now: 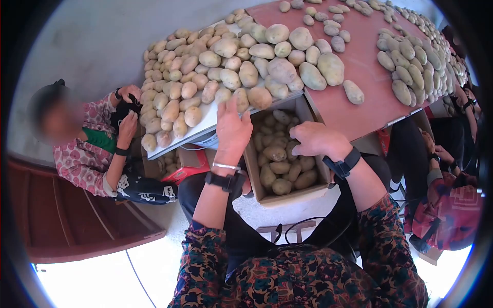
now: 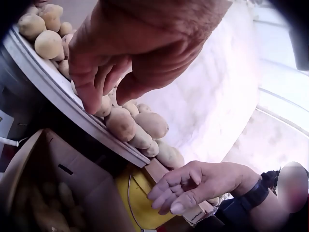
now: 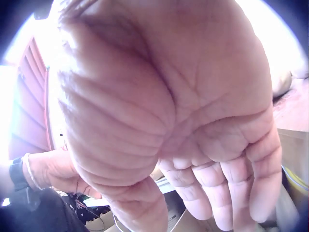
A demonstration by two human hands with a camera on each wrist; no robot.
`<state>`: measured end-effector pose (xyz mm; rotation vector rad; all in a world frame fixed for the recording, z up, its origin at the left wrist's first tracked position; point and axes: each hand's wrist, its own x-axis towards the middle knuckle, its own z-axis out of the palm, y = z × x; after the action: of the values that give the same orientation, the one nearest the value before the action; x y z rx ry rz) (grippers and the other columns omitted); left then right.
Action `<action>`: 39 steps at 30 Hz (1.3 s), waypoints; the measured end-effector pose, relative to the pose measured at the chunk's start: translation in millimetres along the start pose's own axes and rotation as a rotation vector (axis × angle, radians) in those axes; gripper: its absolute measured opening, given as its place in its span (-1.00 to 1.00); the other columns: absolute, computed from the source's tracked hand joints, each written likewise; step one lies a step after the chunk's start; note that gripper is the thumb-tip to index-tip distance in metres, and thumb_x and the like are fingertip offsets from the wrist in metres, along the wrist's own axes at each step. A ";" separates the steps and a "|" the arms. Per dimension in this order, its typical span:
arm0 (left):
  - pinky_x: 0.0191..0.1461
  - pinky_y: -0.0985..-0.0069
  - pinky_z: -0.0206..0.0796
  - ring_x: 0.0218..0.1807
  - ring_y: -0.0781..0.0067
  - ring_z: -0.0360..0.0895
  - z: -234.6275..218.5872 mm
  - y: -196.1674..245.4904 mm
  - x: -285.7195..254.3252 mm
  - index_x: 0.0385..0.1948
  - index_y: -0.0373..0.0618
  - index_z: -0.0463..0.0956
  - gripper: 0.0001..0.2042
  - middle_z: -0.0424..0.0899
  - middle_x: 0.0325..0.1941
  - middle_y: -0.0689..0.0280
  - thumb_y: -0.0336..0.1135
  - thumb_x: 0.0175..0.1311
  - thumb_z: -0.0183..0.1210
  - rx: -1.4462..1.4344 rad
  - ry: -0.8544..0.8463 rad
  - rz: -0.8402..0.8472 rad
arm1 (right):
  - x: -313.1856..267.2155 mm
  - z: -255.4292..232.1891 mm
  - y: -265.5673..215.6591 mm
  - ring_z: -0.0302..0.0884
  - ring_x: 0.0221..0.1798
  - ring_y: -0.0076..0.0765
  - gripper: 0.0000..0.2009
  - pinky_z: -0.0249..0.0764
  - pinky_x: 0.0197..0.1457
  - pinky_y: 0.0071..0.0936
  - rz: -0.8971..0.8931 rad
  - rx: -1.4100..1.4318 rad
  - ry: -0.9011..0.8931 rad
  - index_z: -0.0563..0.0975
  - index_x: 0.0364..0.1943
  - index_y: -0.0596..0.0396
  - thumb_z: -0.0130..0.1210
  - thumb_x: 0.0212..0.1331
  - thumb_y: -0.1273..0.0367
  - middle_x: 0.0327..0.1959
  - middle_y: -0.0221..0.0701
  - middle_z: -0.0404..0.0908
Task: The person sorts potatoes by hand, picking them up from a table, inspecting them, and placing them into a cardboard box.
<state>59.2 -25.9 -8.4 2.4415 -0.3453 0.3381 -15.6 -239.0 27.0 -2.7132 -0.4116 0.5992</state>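
Observation:
At the near edge of the white table, my left hand (image 1: 233, 131) reaches toward the potatoes (image 1: 221, 56) heaped there. The left wrist view shows its fingers (image 2: 89, 89) pointing down, fingertips right at a small potato (image 2: 104, 107), with the thumb apart from them. My right hand (image 1: 314, 138) hangs over the cardboard box (image 1: 263, 199), which stands between my knees and holds many potatoes (image 1: 280, 167). In the right wrist view its palm (image 3: 207, 92) faces the camera with nothing in it, and its fingers (image 3: 234, 193) are extended.
A reddish board (image 1: 354, 56) on the right bears a potato pile (image 1: 411, 69) and a lone potato (image 1: 353, 92). One person (image 1: 84, 138) sits to my left; others sit at right. Another person's hand (image 2: 203, 186) appears in the left wrist view, near a yellow container (image 2: 130, 195).

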 end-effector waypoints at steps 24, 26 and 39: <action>0.10 0.06 0.32 0.02 -0.21 0.44 71.1 -19.0 -54.5 0.06 -0.29 0.37 -0.62 0.46 -0.02 -0.17 -0.43 0.20 0.17 0.097 -0.310 -0.211 | 2.4 7.6 8.2 0.58 -0.06 0.05 -0.67 0.49 -0.01 -0.12 0.004 -0.017 -0.026 0.58 -0.29 0.22 0.25 0.01 0.22 -0.23 -0.10 0.63; 0.19 0.13 0.31 0.14 -0.16 0.40 47.4 7.4 -43.9 0.13 -0.23 0.37 -0.50 0.47 0.04 -0.14 -0.42 0.10 0.27 -0.052 -0.196 -0.037 | -2.5 6.6 4.8 0.58 -0.07 0.06 -0.68 0.49 -0.02 -0.11 0.021 0.013 -0.037 0.57 -0.28 0.22 0.25 0.02 0.22 -0.23 -0.09 0.63; 0.13 0.13 0.38 0.13 -0.14 0.38 34.4 36.6 8.9 0.06 -0.11 0.40 -0.46 0.37 0.10 -0.02 -0.47 -0.07 0.34 0.155 -0.049 0.280 | -9.7 5.0 3.7 0.54 0.00 0.01 -0.67 0.46 0.04 -0.13 0.015 0.011 -0.029 0.56 -0.23 0.19 0.25 0.04 0.22 -0.20 -0.12 0.61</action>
<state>60.9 -76.8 -11.1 2.5575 -0.7101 0.4394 -25.5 -244.4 24.8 -2.7021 -0.3940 0.6444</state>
